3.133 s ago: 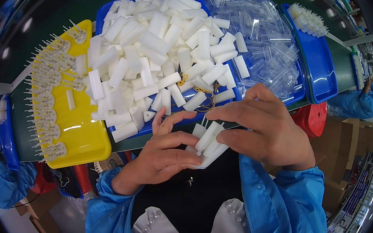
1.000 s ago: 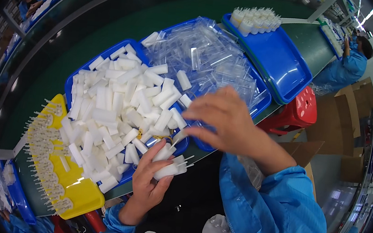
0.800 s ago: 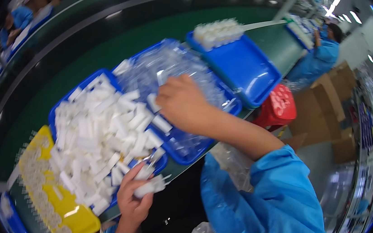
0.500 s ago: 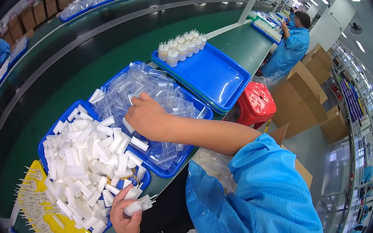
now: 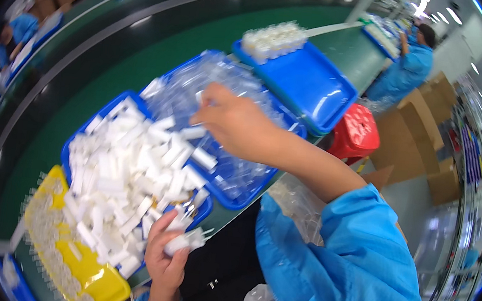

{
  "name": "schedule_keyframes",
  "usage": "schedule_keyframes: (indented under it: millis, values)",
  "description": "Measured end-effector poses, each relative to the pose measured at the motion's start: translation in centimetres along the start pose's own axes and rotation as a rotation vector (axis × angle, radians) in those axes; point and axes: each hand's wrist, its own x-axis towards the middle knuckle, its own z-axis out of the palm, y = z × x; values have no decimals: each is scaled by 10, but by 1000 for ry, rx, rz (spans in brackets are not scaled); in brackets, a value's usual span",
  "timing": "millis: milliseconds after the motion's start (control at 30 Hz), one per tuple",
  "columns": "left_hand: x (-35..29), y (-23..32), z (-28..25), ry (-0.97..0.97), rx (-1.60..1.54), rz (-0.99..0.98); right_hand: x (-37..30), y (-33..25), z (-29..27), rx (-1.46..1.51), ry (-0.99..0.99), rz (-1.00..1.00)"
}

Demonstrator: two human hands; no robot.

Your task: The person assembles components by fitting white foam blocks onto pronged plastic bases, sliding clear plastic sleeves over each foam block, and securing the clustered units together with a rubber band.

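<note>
At the lower middle, my left hand [image 5: 165, 263] is closed around a couple of white capped parts [image 5: 184, 240] with thin prongs sticking out. My right hand [image 5: 232, 120] reaches over a blue tray [image 5: 232, 201] of clear plastic pieces [image 5: 199, 75]. Its thumb and fingers are pinched; blur hides what is between them. Beside that tray, just past my left hand, a second blue tray [image 5: 65, 158] is heaped with white foam-like pieces [image 5: 111, 187].
A yellow tray [image 5: 101, 281] of small pronged parts lies at the near left. Farther off, a blue tray [image 5: 318, 82] bears rows of white cylindrical parts [image 5: 273, 41]. A red stool [image 5: 357, 130] and cardboard boxes [image 5: 413, 130] stand right. A co-worker [image 5: 408, 65] stands beyond.
The whole view has shifted. My right hand has drawn up off the clear pieces, its fingers now pinched. My left hand keeps its hold on the white parts.
</note>
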Motion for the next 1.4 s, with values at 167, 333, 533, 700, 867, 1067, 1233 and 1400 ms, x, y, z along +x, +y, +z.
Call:
schedule_keyframes:
  millis: [167, 333, 533, 700, 867, 1067, 1233, 1400]
  values:
    - [8, 9, -1, -9, 88, -3, -31, -31, -2, 549, -61, 173]
    - [9, 15, -4, -64, 149, 16, -52, -62, 19, 1187, -66, 471]
    - [6, 18, -3, -9, 179, -6, -62, -67, 31, 1485, -117, 567]
    - [6, 20, -2, 4, 197, -33, -67, -67, 35, 1481, -129, 559]
    - [6, 18, -3, 1, 207, -46, -68, -77, 37, 1224, -79, 447]
    - [6, 15, -1, -8, 213, -41, -72, -84, 42, 1258, -58, 481]
    - [5, 15, 0, 22, 163, -52, -74, -82, 43, 1024, -56, 383]
    - [4, 12, 2, 53, 107, -44, -74, -87, 42, 1347, -56, 542]
